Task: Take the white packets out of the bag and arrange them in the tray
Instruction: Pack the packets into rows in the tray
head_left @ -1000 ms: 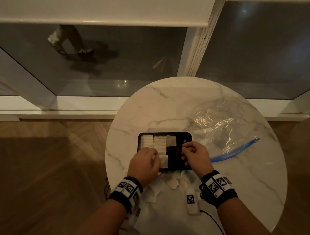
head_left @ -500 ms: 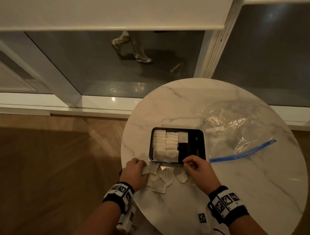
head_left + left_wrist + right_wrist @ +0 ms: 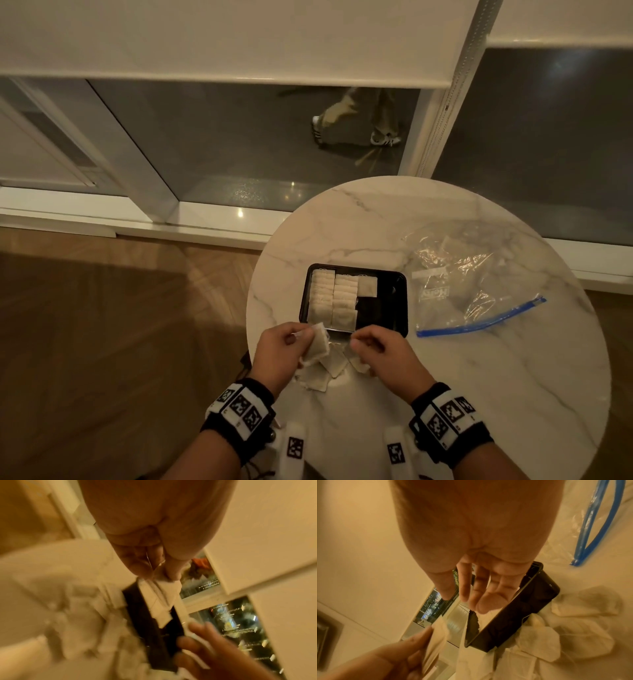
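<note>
A black tray (image 3: 382, 308) sits mid-table with two rows of white packets (image 3: 334, 298) and one more packet (image 3: 367, 286) inside; its right part is bare. My left hand (image 3: 303, 337) pinches one white packet (image 3: 317, 346) just in front of the tray's near-left corner, and the left wrist view shows this held packet (image 3: 160, 588). My right hand (image 3: 358, 342) hovers at the tray's near rim with relaxed fingers (image 3: 465, 588) holding nothing. Several loose packets (image 3: 334, 365) lie on the table between my hands. The clear bag (image 3: 472, 274) with a blue zip (image 3: 479, 323) lies right of the tray.
The round marble table (image 3: 462, 394) ends close behind my wrists and at its left, with wooden floor (image 3: 120, 342) beyond. A glass wall (image 3: 257, 154) with white frames stands behind; a person's legs (image 3: 359, 116) show in it.
My left hand has lifted one packet off the loose pile in front of the tray. My right hand has drawn back from the tray to its near rim. The head view has shifted.
</note>
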Available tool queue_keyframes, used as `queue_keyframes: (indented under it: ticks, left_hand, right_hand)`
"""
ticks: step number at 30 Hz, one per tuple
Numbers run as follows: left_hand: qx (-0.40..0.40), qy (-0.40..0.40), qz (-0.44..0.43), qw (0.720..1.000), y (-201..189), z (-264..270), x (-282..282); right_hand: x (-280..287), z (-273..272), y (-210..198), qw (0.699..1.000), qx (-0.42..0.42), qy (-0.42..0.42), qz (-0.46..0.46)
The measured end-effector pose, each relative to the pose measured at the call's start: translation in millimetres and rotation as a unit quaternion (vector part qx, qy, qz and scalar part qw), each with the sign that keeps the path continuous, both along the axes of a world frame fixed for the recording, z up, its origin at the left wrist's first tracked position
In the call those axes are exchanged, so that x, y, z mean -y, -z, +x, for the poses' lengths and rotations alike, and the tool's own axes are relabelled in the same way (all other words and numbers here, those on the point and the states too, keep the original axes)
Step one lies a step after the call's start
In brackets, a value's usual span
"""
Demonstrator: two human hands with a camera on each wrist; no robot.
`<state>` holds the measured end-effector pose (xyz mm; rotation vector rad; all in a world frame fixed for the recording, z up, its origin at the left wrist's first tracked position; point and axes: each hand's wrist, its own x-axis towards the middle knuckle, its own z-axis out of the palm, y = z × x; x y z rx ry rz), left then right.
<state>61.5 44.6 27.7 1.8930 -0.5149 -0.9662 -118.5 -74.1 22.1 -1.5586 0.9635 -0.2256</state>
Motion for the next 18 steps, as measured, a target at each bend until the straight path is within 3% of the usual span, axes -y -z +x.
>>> queue_keyframes:
  ticks: [3,5,10,15,16,18]
  left_hand:
    - [-0.212,-0.054,-0.057,0.974,-22.7,-21.7,19.1]
    - [-0.242,-0.047,-0.076,0.966,-28.5,-29.0,27.9]
    - [-0.114,-0.003,-0.077,0.991,-27.6,-31.2,41.3]
    - [-0.064,0.017,-0.063,0.996,-14.9,-32.2,55.9]
    - [-0.033,0.025,-0.053,0.998,-10.1,-30.6,58.8]
    - [0.112,0.038,0.007,0.993,3.2,-20.6,63.4]
  right_hand:
    - [0.4,5.8,-9.0,0.999,0.035,0.001,0.038]
    - [3.3,7.6,-14.4,0.997,0.062,0.036,0.036]
    - [15.8,3.6,-13.7,0.990,0.079,0.113,0.024]
    - [29.7,1.1,-4.1,0.990,0.039,0.135,0.033]
    - [34.9,1.6,-0.3,0.990,0.020,0.139,0.013]
    - [49.4,3.5,9.6,0.988,-0.044,0.143,-0.050]
